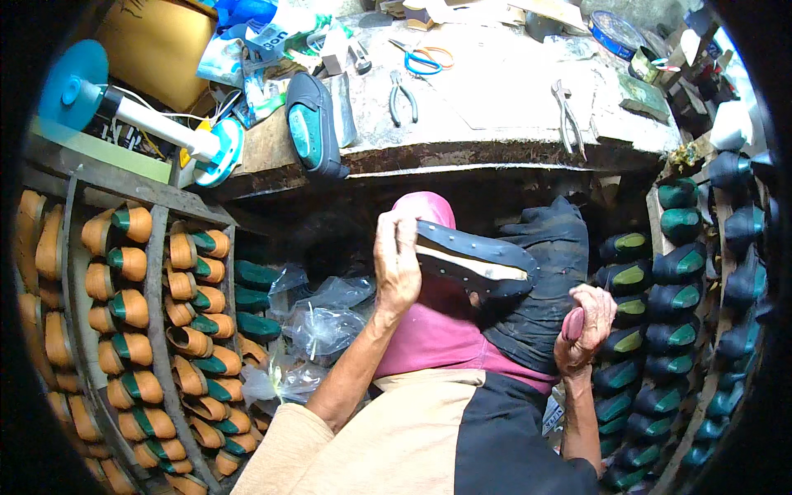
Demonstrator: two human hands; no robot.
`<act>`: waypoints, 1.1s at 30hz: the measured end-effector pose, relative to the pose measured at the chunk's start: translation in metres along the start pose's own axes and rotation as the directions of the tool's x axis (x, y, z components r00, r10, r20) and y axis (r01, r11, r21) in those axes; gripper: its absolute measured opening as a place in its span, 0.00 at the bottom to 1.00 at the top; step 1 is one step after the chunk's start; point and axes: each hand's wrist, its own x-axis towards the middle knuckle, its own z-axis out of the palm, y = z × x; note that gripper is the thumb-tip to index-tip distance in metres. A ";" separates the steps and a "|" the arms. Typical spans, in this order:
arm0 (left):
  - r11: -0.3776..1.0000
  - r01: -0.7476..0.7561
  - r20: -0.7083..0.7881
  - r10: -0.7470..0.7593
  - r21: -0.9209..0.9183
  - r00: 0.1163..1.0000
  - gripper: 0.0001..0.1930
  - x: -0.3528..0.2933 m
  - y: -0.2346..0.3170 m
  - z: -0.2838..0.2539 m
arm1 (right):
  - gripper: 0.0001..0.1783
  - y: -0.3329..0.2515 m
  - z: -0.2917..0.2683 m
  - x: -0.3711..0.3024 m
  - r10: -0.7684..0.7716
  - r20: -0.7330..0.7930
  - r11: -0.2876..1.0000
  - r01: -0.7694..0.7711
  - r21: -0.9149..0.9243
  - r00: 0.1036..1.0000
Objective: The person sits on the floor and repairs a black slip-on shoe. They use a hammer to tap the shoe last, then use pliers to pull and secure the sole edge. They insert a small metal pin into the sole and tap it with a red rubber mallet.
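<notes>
Looking down from the head camera, the left hand (396, 264) is closed around the heel end of a dark shoe (474, 264) held sole-up just right of centre, a pale strip running along the sole. The right hand (584, 326), at four o'clock from the shoe, is clenched on a pink handle (573, 323); what tool it belongs to I cannot tell. Both rest over a lap covered by a pink cloth (437, 330) and a black cloth (540, 289).

On the worn workbench (495, 99) at twelve o'clock I count one pair of scissors (422, 59) with orange and blue grips, two pliers (403, 97) and (568, 115), and one finished dark shoe with teal lining (312, 124) hanging over the bench edge. A round blue tin (615, 31) sits at one o'clock. At eleven o'clock lie crumpled blue and white packets (247, 58), a brown cardboard box (157, 41) and a white tool with teal discs (140, 120).

The rack at nine o'clock (157, 330) holds dozens of tan shoe uppers on green lasts, too many to count. At three o'clock stand rows of dark shoes (660, 305), likewise. Clear plastic bags (322, 318) crowd the space under the bench.
</notes>
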 end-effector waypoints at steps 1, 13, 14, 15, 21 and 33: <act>1.000 -0.020 0.067 0.020 0.004 0.998 0.14 -0.002 0.000 -0.001 | 0.17 -0.007 -0.003 0.009 -0.027 0.027 1.000 0.027 0.001 0.999; 0.987 0.034 0.091 -0.019 -0.159 0.996 0.11 -0.034 0.007 -0.022 | 0.16 -0.092 0.038 0.037 -0.278 0.175 0.914 0.204 0.350 0.945; 0.987 0.046 0.075 -0.035 -0.153 0.997 0.10 -0.037 0.009 -0.023 | 0.15 -0.097 0.042 0.034 -0.308 0.195 0.905 0.223 0.361 0.931; 0.987 0.058 0.058 -0.049 -0.148 0.997 0.10 -0.040 0.011 -0.025 | 0.16 -0.102 0.046 0.031 -0.330 0.198 0.885 0.229 0.407 0.923; 0.985 0.098 0.004 -0.098 -0.139 0.995 0.08 -0.048 0.031 -0.030 | 0.16 -0.121 0.053 0.019 -0.379 0.269 0.797 0.165 0.581 0.885; 0.990 0.034 0.020 -0.037 0.136 0.999 0.07 -0.045 0.056 -0.044 | 0.16 -0.134 0.051 0.015 -0.352 0.219 0.747 0.132 0.652 0.910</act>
